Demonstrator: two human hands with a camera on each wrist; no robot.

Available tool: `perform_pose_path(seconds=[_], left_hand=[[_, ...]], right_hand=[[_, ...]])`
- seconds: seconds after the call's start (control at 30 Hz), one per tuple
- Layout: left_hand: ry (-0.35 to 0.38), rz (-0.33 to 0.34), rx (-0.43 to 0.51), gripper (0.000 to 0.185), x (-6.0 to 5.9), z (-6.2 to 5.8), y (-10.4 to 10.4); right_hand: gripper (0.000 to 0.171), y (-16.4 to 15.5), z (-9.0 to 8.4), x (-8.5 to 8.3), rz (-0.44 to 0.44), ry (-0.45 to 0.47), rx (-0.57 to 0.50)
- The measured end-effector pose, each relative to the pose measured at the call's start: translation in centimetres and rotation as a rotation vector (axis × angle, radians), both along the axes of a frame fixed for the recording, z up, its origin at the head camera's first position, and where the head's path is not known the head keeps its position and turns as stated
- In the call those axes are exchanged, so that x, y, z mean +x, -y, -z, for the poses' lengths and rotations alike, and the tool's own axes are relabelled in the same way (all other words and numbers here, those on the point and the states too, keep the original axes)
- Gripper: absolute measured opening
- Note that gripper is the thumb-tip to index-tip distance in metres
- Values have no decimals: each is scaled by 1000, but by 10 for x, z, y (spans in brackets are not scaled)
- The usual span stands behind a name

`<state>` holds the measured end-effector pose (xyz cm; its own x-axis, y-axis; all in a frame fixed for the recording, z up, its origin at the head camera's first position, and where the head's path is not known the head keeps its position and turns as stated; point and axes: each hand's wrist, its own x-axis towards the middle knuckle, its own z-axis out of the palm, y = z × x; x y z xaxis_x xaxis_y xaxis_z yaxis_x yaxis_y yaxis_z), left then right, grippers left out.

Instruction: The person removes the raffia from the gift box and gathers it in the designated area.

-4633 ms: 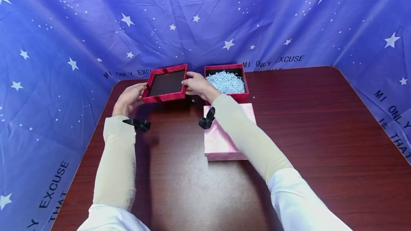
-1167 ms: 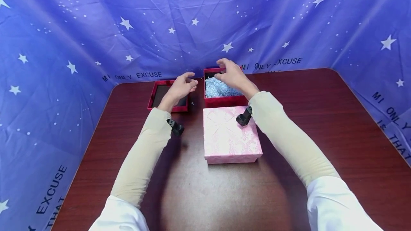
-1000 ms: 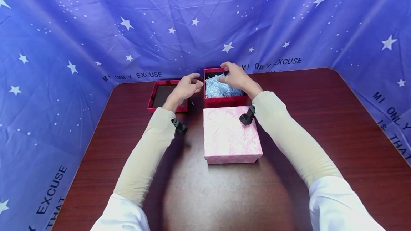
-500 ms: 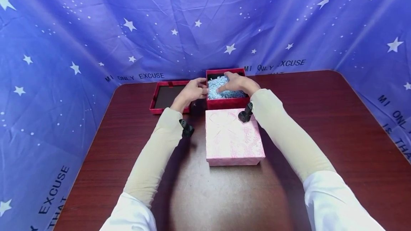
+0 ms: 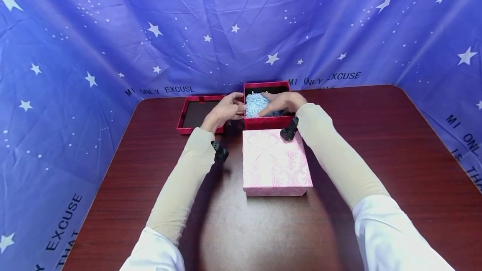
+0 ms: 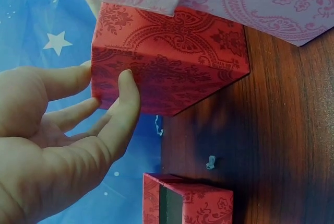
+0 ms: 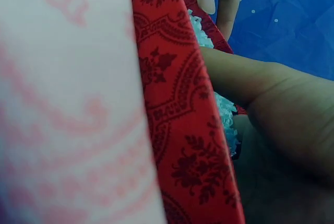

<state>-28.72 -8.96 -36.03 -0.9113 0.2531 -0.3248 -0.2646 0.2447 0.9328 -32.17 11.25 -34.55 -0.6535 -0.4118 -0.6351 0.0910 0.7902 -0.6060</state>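
In the head view, a red patterned gift box (image 5: 268, 123) holds pale blue shredded paper (image 5: 256, 103). My right hand (image 5: 282, 103) reaches inside it, thumb and fingers spread apart in the paper; the fingertips are partly hidden. In the right wrist view the thumb (image 7: 235, 72) passes over the red wall into the shreds. My left hand (image 5: 226, 111) is at the box's left side. The left wrist view has its extended fingers (image 6: 68, 80) right at the red wall, with nothing held. A pink patterned box (image 5: 275, 162), lid on, stands just in front.
The red box's lid (image 5: 201, 112) lies upturned to the left, partly behind my left hand. A small paper shred (image 6: 210, 162) lies on the brown table (image 5: 376, 137). A blue star-printed curtain (image 5: 211, 20) hangs along the back and sides.
Earlier both hands held the red lid; it now lies on the table. Since then the left hand has moved right to the red box, and the right hand has sunk into the shredded paper.
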Motion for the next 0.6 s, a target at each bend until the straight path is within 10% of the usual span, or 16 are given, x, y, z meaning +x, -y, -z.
perform_pose_path(seconds=[0.6], left_hand=[[0,-4,0,56,1,0,0]], right_hand=[[80,9,-10,3,-45,-229,69]])
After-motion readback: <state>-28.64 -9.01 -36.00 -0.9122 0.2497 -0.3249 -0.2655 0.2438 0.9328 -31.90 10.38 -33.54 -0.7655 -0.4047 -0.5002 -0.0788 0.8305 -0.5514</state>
